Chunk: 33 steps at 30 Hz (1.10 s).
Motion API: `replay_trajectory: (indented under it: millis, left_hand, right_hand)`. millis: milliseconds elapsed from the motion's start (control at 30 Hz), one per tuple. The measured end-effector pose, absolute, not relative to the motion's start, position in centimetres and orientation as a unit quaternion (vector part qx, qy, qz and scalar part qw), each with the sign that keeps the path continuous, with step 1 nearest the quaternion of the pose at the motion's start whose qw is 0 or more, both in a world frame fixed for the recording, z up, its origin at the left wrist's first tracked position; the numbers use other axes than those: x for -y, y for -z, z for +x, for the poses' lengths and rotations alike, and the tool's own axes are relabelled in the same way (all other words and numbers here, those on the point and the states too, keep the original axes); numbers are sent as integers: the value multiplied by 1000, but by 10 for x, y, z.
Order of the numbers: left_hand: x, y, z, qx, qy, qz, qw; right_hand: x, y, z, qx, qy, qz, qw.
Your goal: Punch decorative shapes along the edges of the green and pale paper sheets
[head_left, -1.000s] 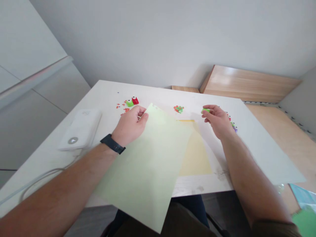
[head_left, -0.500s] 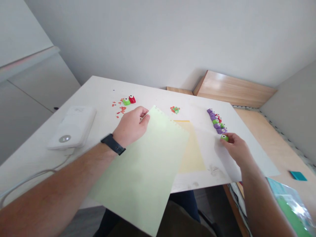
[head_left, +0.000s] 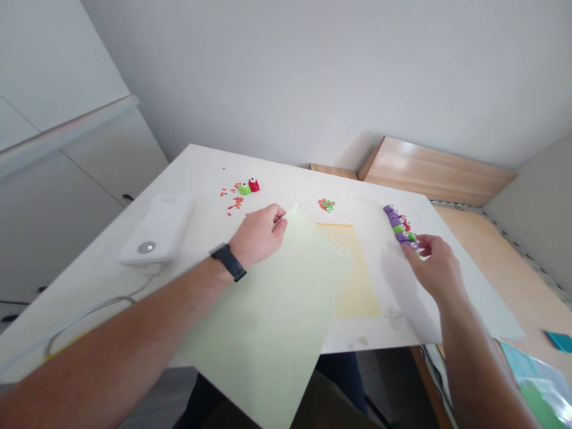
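My left hand [head_left: 261, 234] pinches the top corner of a pale green sheet [head_left: 277, 310], which hangs tilted over the table's front edge. At the right, my right hand [head_left: 433, 262] is closed at the near end of a row of purple, green and red clay pieces with eyes [head_left: 399, 227]. The green piece between its fingertips is mostly hidden. Partly under the green sheet lies a yellow sheet [head_left: 360, 286]. A green clay piece [head_left: 243, 189] and a red one [head_left: 254, 185] sit together at the back left.
Orange-red bits [head_left: 236, 203] lie near the two clay pieces, and a pile of red and green bits [head_left: 326, 205] lies at the back middle. A white device [head_left: 158, 229] with a cable stands at the left. A wooden board [head_left: 438, 170] is behind the white table [head_left: 290, 182].
My right hand has brought the green piece up against the near end of the clay row. The view has shifted slightly, and my left hand still holds the green sheet.
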State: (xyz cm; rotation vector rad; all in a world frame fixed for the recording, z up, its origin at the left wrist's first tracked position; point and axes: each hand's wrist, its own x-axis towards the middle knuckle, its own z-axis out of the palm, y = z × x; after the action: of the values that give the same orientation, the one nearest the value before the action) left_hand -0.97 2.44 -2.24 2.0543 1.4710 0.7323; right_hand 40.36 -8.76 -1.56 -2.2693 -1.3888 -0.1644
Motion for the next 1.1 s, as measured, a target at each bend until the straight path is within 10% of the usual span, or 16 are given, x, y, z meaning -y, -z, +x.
replay_trajectory:
  millis: [467,767,1100]
  left_hand:
    - [-20,24,-4,-523,-245,776,255]
    - [-20,27,-3,-525,-218,788,235]
    - [-18,26,1,-523,-212,794,226]
  right_hand:
    - [-76,-25,196,801,-90,-535,252]
    - [-157,4,92,865,-92,-484,92]
    - [-161,12,97,817,-90,-555,132]
